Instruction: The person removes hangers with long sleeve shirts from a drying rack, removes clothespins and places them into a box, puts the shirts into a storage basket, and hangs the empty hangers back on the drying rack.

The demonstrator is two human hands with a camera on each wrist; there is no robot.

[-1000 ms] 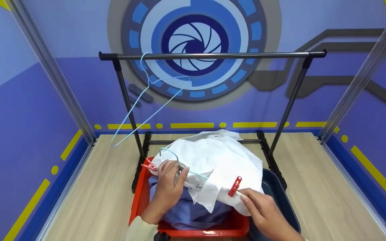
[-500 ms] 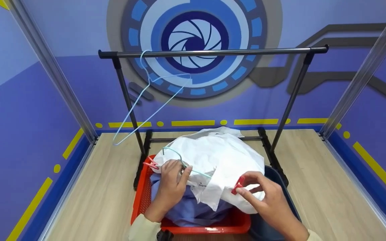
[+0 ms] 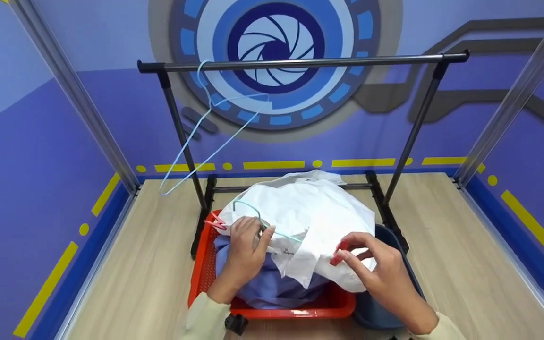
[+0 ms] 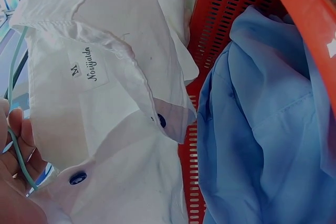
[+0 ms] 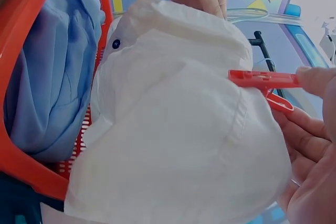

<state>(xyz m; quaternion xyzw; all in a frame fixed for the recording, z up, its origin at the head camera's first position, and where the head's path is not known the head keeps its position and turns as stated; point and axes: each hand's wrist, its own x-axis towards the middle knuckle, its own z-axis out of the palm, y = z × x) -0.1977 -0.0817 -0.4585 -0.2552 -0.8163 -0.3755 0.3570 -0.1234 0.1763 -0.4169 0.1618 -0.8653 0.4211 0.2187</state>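
Observation:
A white shirt (image 3: pixel 286 198) with dark buttons lies heaped over the red basket (image 3: pixel 300 312), a pale green hanger (image 3: pixel 248 204) inside its collar. My left hand (image 3: pixel 246 248) grips the hanger near the base of its hook, also seen in the left wrist view as a green rod (image 4: pixel 20 153) among the fingers. At the shirt's right shoulder, my right hand (image 3: pixel 385 264) pinches the handles of a red clothespin (image 5: pixel 262 80) between thumb and fingers. The clothespin's jaws are at the shoulder fabric. Another clothespin (image 3: pixel 216 222), pinkish red, sits at the shirt's left shoulder.
Blue cloth (image 3: pixel 281 288) fills the red basket beneath the shirt. A dark blue bin (image 3: pixel 378 316) stands to its right, partly under the shirt. Behind is a black clothes rack (image 3: pixel 300 63), with a light blue hanger (image 3: pixel 210 160) hooked on the left of its bar.
My right hand has shifted from the shoulder fabric up onto the red clothespin and now pinches it. My left hand keeps its hold on the hanger. The head view has tilted slightly down.

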